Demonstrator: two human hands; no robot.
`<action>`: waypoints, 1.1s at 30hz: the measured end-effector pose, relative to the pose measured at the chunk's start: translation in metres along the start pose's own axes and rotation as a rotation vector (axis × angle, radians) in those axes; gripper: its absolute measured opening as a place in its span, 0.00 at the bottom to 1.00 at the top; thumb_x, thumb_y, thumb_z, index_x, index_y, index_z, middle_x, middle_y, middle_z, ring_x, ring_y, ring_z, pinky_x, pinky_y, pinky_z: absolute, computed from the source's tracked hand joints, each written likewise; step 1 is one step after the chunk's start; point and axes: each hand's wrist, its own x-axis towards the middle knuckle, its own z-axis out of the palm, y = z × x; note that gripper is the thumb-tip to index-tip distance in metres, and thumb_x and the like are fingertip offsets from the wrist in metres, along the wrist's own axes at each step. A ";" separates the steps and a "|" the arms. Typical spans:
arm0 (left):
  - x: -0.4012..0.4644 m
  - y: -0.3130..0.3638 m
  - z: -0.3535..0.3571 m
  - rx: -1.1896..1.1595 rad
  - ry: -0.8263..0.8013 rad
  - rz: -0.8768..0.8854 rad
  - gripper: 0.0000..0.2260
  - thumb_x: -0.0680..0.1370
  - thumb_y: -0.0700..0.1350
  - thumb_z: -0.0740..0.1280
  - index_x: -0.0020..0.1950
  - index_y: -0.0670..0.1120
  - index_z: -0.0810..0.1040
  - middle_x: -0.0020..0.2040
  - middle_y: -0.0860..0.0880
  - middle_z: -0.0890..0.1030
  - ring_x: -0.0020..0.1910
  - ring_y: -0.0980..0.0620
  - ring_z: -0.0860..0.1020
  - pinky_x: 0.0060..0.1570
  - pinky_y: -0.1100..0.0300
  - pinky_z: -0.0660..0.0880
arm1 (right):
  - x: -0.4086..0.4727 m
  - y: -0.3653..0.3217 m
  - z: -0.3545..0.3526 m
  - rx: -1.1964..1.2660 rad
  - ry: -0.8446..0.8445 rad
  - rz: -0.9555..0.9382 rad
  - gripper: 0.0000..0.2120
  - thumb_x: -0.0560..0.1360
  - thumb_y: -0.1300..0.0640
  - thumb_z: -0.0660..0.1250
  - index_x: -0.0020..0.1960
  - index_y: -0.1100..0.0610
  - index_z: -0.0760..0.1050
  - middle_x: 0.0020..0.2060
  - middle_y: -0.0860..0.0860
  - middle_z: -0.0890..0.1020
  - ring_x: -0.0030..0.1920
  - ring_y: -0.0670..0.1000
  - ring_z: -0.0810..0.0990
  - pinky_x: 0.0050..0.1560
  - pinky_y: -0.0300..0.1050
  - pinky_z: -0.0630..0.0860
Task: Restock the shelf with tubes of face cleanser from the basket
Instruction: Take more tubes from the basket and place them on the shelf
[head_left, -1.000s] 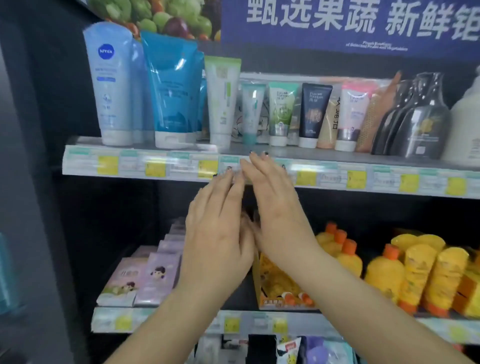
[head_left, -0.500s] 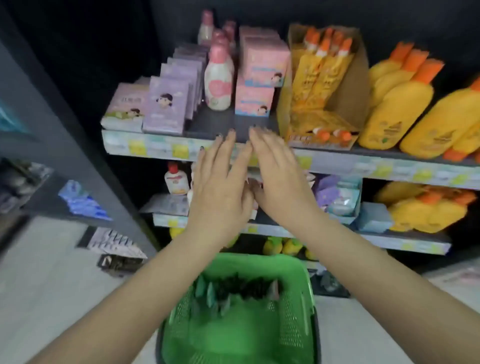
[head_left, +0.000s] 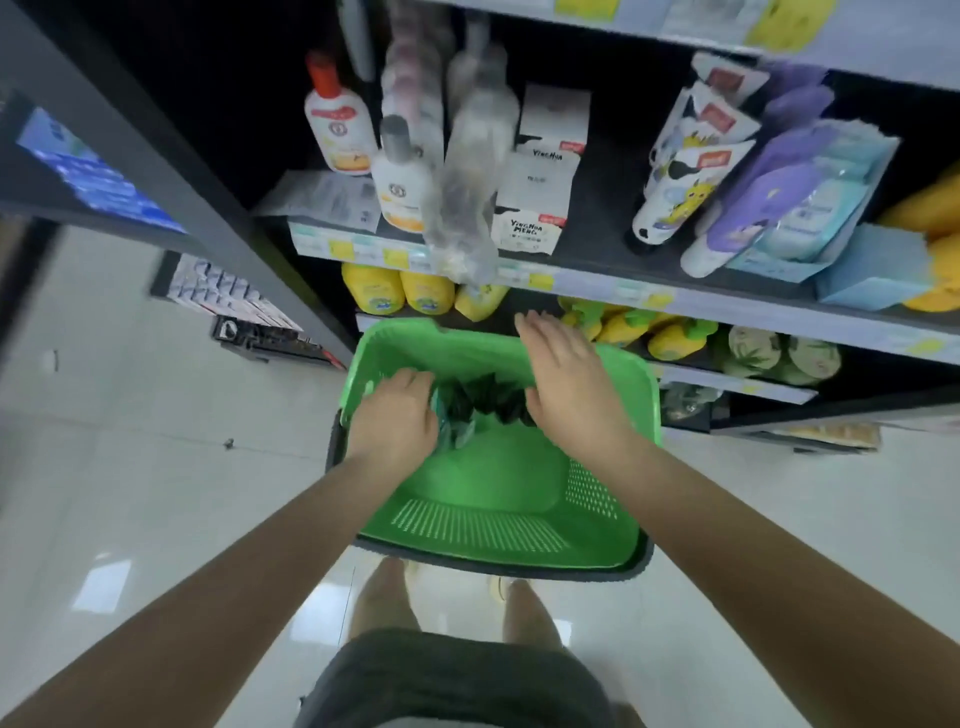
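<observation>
- The tubes of face cleanser (head_left: 480, 402) are seen bunched against the far wall of the green basket (head_left: 488, 499), which stands on the floor in front of the shelf (head_left: 623, 291); the near half of the basket floor is bare.
- The tubes appear to stand roughly on end, crimped dark ends up; this is judged from blurred detail only.
- The left hand (head_left: 395, 415) is lowered onto the left end of the bunch, its fingers curled down among the tubes; whether a tube is actually gripped cannot be told.
- The right hand (head_left: 566, 384) is held above the right end of the bunch, fingers straight and spread, nothing held.
- The tubes lie between the two hands, directly below the fingertips; the left hand is judged the nearer, so a downward pinch there is expected.
</observation>
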 end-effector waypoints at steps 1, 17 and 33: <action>0.001 -0.002 0.016 0.012 -0.083 -0.066 0.18 0.76 0.40 0.61 0.65 0.41 0.72 0.60 0.43 0.75 0.53 0.42 0.77 0.45 0.52 0.75 | -0.003 0.002 0.011 -0.002 -0.034 0.014 0.36 0.69 0.66 0.67 0.75 0.61 0.56 0.72 0.58 0.65 0.72 0.58 0.62 0.74 0.55 0.55; 0.062 -0.007 0.190 0.241 -0.521 -0.240 0.06 0.78 0.36 0.63 0.54 0.40 0.77 0.50 0.43 0.80 0.41 0.47 0.77 0.36 0.59 0.70 | -0.042 0.026 0.114 0.137 -0.176 0.198 0.37 0.69 0.70 0.65 0.75 0.61 0.56 0.71 0.58 0.66 0.72 0.56 0.62 0.73 0.54 0.58; 0.078 0.000 0.206 0.219 -0.484 -0.297 0.08 0.77 0.32 0.59 0.51 0.38 0.77 0.50 0.40 0.80 0.40 0.45 0.76 0.39 0.57 0.70 | -0.046 0.055 0.127 0.203 -0.191 0.248 0.34 0.72 0.66 0.66 0.75 0.60 0.56 0.71 0.57 0.65 0.72 0.55 0.62 0.74 0.52 0.56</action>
